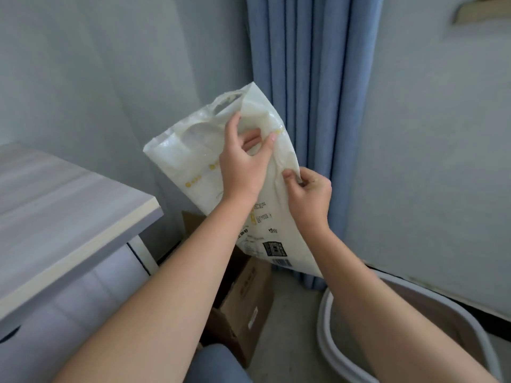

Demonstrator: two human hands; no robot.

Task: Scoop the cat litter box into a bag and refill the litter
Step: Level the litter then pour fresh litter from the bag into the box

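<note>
Hands both on our litter bag (193,150): left hand (243,158) grips near its top, right hand (309,189) pinches the edge beside it. The litter box (322,327) sits below the right hand. Risk: we tear it open suddenly and litter spills past the box.

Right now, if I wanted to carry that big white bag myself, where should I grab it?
Probably by the cut-out handle at the top of the litter bag, coming from above. The hole lets fingers hook through, and the bag is held top-up, a bit tilted. The left hand grips just below it, and the right hand pinches the right edge.
</note>
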